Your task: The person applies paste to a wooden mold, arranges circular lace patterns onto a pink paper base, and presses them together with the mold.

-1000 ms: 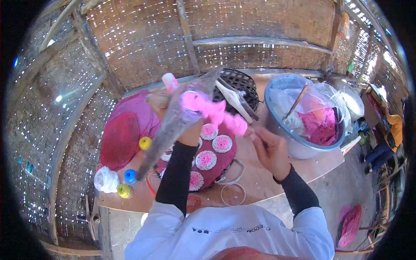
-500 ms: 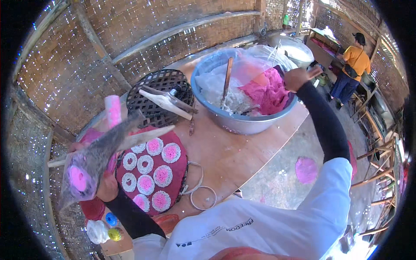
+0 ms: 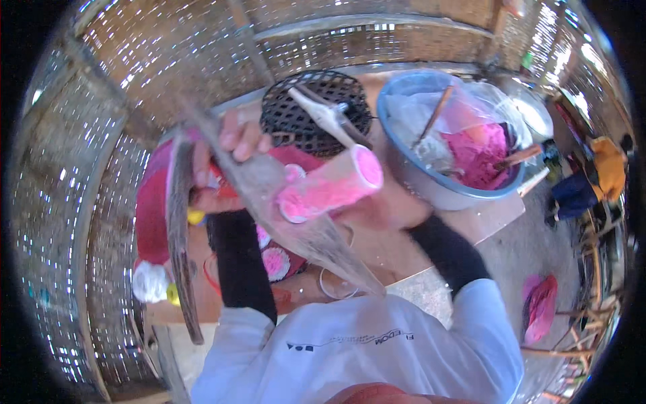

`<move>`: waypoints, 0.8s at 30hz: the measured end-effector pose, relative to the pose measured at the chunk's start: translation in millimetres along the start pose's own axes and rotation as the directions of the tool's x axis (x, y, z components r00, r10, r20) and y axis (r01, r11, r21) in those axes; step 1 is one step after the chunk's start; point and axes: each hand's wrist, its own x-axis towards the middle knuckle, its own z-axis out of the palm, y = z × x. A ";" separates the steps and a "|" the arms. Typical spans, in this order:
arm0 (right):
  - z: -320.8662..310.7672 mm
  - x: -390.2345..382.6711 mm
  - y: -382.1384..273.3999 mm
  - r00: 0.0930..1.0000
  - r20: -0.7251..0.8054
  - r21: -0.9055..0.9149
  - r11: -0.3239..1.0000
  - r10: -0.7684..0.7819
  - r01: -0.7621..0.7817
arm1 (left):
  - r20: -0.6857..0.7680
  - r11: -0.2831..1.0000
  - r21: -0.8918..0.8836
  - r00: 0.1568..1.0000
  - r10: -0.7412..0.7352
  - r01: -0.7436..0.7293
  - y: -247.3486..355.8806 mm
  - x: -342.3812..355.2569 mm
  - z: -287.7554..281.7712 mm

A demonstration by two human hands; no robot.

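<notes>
My left hand [image 3: 235,151] is closed round a weathered wooden press [image 3: 269,178], seen at the left of the middle. A tube [image 3: 330,185] packed with pink dough juts from its board, the filled end toward the basin. My right hand [image 3: 397,205], smeared by motion, is close to the tube; its fingers cannot be made out. Under the press lies a dark red round mat with pink-and-white lacy rounds [image 3: 276,264], mostly hidden. In the blue-grey basin [image 3: 437,192], pink dough [image 3: 474,158] lies beside whitish dough, and a wooden-handled tool [image 3: 518,158] rests in the pink.
A black woven basket [image 3: 276,114] with a wooden tool [image 3: 323,114] on it stands behind the mat. A second stick [image 3: 434,114] leans in the basin. White and yellow bundles [image 3: 149,283] sit at the table's left. A person in orange [image 3: 609,168] stands far right.
My right hand has left the basin and come to the tube. The wooden-handled tool now stays in the pink dough. The press has turned and moved right in my left hand.
</notes>
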 end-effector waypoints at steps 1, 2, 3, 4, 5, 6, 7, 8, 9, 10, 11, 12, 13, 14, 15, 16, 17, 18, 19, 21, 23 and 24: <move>20.5 10.2 17.5 0.997 0.078 0.314 0.949 -0.020 -0.005 | 0.072 0.998 -0.058 0.997 0.025 -0.020 -4.8 0.8 -5.0; 34.8 16.5 30.1 0.988 0.149 0.531 0.846 -0.047 -0.040 | 0.066 0.999 -0.028 0.997 0.030 -0.028 -4.3 0.1 -6.5; 36.7 16.1 38.5 0.975 0.220 0.634 0.764 -0.032 -0.118 | 0.106 0.994 -0.109 0.994 -0.007 0.019 -7.4 -2.8 -13.5; 41.3 16.2 42.7 0.953 0.301 0.714 0.670 -0.029 -0.205 | 0.155 0.982 -0.176 0.987 -0.039 0.067 -3.1 -5.7 -15.2; 44.5 16.3 45.9 0.925 0.378 0.772 0.563 -0.034 -0.295 | 0.155 0.986 -0.154 0.987 -0.036 0.060 2.8 -17.7 -13.8; 46.9 17.8 52.0 0.891 0.452 0.810 0.439 -0.043 -0.389 | -0.190 0.999 0.035 0.981 0.026 -0.020 10.4 -39.2 -10.9; 48.4 17.4 57.0 0.858 0.511 0.828 0.304 -0.062 -0.471 | -0.239 0.992 0.089 0.969 -0.067 0.091 32.9 -44.5 -9.7; 49.2 17.0 60.5 0.822 0.562 0.823 0.164 -0.089 -0.544 | -0.288 0.969 0.135 0.944 -0.160 0.205 55.5 -50.2 -8.4; 46.5 13.2 43.6 0.938 0.346 0.871 0.368 0.015 -0.327 | -0.334 0.934 0.169 0.910 -0.247 0.315 78.8 -57.1 -7.5; 44.6 9.9 20.8 0.992 0.114 0.814 0.568 0.057 -0.126 | -0.643 0.773 0.396 0.751 -0.152 0.495 97.6 -71.7 1.6; 36.3 9.0 16.1 0.990 -0.117 0.668 0.744 0.077 0.021 | -0.841 0.549 0.470 0.539 0.042 0.691 102.6 -85.0 4.3; 27.1 6.0 11.5 0.935 -0.352 0.451 0.882 0.038 0.134 | -0.852 0.080 0.524 0.522 0.043 0.848 101.5 -88.8 10.2; 18.1 3.9 10.8 0.975 -0.219 0.426 0.902 0.026 0.071 | -0.727 -0.356 0.646 0.686 -0.019 0.675 104.6 -106.2 12.0; 13.1 4.6 19.0 0.962 -0.271 0.262 0.964 0.021 0.052 | -0.572 -0.714 0.602 0.817 -0.075 0.356 107.6 -124.8 14.6; 15.5 7.2 28.4 0.952 -0.305 0.101 0.995 0.014 0.018 | -0.537 -0.630 0.665 0.843 -0.030 0.402 102.7 -147.9 14.8; 24.6 10.6 31.0 0.954 -0.299 0.105 0.994 0.019 0.013 | -0.550 -0.491 0.736 0.834 -0.031 0.467 93.5 -146.1 25.9; 38.1 14.8 31.9 0.952 -0.306 -0.067 0.996 0.028 -0.050 | -0.553 -0.496 0.731 0.833 -0.027 0.470 87.9 -141.4 38.8; 46.2 17.5 32.9 0.946 -0.324 -0.240 0.964 0.030 -0.112 | -0.579 -0.551 0.710 0.809 -0.102 0.439 82.0 -125.5 55.9; 49.0 20.6 36.2 0.945 -0.324 -0.240 0.964 0.032 -0.115 | -0.608 -0.605 0.686 0.776 -0.171 0.404 81.5 -112.7 69.8; 53.1 26.9 40.5 0.921 -0.093 -0.621 0.745 -0.379 0.244 | -0.519 -0.534 0.755 0.844 -0.131 0.381 86.7 -94.9 82.9; 74.5 29.0 24.0 0.957 -0.141 -0.555 0.821 -0.254 0.136 | -0.443 -0.481 0.800 0.894 -0.070 0.359 98.8 -99.7 82.3; 79.6 30.1 18.2 0.949 0.005 -0.736 0.641 -0.316 0.217 | -0.538 -0.510 0.769 0.821 -0.191 0.385 104.8 -106.2 78.1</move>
